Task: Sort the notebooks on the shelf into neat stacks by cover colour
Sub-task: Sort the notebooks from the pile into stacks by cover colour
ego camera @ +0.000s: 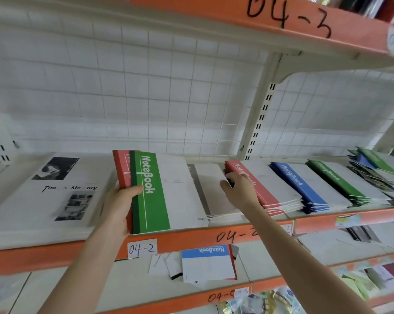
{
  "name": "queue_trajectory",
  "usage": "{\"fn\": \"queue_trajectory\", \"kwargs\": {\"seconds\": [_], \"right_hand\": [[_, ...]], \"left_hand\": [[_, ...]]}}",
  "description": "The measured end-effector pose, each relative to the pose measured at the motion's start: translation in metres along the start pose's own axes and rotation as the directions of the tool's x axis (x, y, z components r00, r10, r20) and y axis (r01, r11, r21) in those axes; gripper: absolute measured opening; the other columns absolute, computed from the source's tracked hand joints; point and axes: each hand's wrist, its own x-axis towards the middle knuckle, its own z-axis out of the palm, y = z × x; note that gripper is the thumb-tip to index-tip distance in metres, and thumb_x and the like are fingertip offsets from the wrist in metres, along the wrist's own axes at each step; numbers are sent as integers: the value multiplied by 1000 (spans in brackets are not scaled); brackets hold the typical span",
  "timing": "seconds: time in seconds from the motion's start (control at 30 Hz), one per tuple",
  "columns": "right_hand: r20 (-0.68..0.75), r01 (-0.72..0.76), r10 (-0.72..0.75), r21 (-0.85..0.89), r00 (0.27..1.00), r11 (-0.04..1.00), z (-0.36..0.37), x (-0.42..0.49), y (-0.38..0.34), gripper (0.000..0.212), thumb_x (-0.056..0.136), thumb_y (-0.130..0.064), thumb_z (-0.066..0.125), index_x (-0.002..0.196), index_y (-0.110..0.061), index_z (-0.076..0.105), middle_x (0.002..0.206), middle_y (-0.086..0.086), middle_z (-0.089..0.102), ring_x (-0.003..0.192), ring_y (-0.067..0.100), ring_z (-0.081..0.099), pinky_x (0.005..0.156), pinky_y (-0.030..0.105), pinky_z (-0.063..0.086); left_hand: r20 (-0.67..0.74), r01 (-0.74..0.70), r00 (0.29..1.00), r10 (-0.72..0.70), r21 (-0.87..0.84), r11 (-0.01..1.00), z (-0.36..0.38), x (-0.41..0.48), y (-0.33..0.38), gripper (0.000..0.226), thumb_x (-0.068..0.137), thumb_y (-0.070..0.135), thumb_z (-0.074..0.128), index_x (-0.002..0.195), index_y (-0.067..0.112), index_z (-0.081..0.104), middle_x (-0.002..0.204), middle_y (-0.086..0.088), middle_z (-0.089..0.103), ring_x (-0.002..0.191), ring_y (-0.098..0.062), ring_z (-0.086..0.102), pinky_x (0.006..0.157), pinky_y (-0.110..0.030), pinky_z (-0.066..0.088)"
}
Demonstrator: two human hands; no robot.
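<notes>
Notebooks lie along the middle shelf [191,240], whose orange front edge carries a handwritten tag [142,248] reading 04-2. Farthest left on that shelf sits a pile of large white books [44,200] with black-and-white photo covers, just beside the left hand. The left hand [117,208] is closed around the spine side of a small bundle, thumb on top: a green-banded notebook [150,196] uppermost and a red-banded notebook [121,171] showing beneath it at the left. The bundle's lower edge sits at the shelf lip. To its right is a grey-banded stack [205,191], partly covered by the held bundle. The right hand [239,189] reaches over this grey stack, fingers curled at the near left edge of the red stack [259,186]; whether it grips anything I cannot tell, since the fingertips are hidden. Next comes a blue stack [298,184], close beside the red one, then a green stack [334,182], both fairly squared. At the far right is a loose, fanned heap [377,171] of mixed green and blue covers. A slotted upright post [261,114] stands behind the red stack against the white wire grid [123,87]. On the shelf below, a blue-banded notebook [208,261] lies on scattered white sheets.
</notes>
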Motion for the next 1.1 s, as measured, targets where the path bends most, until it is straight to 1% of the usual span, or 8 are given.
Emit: {"fn": "queue_trajectory", "kwargs": {"seconds": [0.07,0.17,0.3,0.43,0.6,0.77,0.97,1.1], "right_hand": [[171,-160,102,367,980,916,-12,-10,-7,24,95,-29,48,88,-9,60,84,7,61,68,18,58,58,23,45],[427,-382,191,423,884,822,-27,-20,-1,18,91,-33,57,90,-16,58,94,8,65,80,21,65,62,28,53],[255,-331,237,444,937,832,-48,-16,37,9,87,-17,62,84,-12,56,84,7,60,73,23,59,59,30,49],[97,-350,360,553,928,756,-72,-4,92,22,90,-10,54,111,-11,48,94,9,54,79,23,53,63,26,43],[-53,-323,436,594,898,737,-114,19,180,15,87,-6,50,100,-13,44,95,12,56,83,26,54,64,30,44],[-92,-310,469,637,879,706,-178,42,269,27,87,-2,54,113,-9,51,81,6,53,62,19,49,42,20,36],[-152,-341,487,540,860,770,-240,80,361,32,90,-6,54,122,-11,52,108,14,57,88,27,54,63,32,47],[-144,-342,431,410,891,846,-255,112,390,30,89,-5,53,118,-9,56,98,12,56,88,30,57,69,35,47]], "left_hand": [[46,-3,999,3,-13,1000,20,0,-4,14,87,5,59,87,19,60,96,-11,67,81,-27,65,69,-33,50],[105,-6,994,9,-27,1000,58,-2,-12,17,82,5,66,99,10,63,96,-12,67,77,-24,65,66,-29,48],[224,42,974,-23,-81,996,111,-8,-17,10,88,10,60,98,12,61,93,-9,67,78,-23,64,68,-34,49],[310,83,949,-49,-96,992,166,-17,-31,8,92,9,53,91,17,55,84,-3,62,74,-18,59,62,-32,44],[294,-115,949,111,-3,993,246,-21,-56,24,96,17,50,119,23,52,104,-5,61,85,-23,57,75,-35,44],[253,-212,948,192,55,976,330,-31,-79,21,98,14,47,116,22,52,101,0,62,72,-10,56,56,-25,40],[190,-209,963,192,76,975,390,-30,-99,18,97,12,48,108,24,54,89,4,62,74,-12,58,59,-24,42],[147,-215,968,202,72,974,407,-35,-107,17,97,12,48,107,24,55,85,5,61,73,-13,59,58,-24,41]]}}
